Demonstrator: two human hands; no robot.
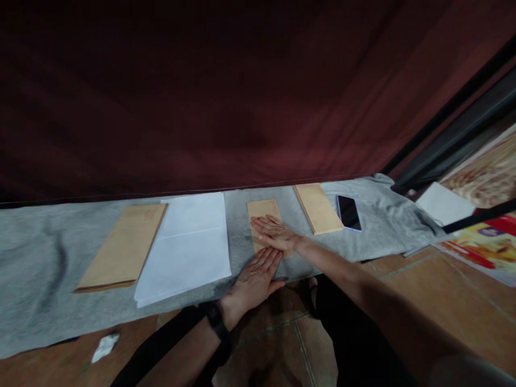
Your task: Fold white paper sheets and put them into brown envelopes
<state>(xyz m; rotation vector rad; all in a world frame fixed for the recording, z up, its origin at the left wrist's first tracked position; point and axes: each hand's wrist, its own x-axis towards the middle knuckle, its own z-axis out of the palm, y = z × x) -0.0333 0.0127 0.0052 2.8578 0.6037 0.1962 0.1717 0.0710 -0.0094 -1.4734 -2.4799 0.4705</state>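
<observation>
A small brown envelope (264, 210) lies on the grey cloth (36, 269) in the middle. My right hand (276, 233) lies flat on it, fingers stretched out and pointing left. My left hand (256, 278) rests flat at the envelope's near end, fingers extended toward it, a dark band on the wrist. Neither hand holds anything.
A stack of white paper sheets (187, 247) lies left of the hands, with a large brown envelope (123, 247) beside it. Right of the hands lie another brown envelope (318, 208) and a dark phone (349, 212). A crumpled white scrap (105, 346) lies on the floor.
</observation>
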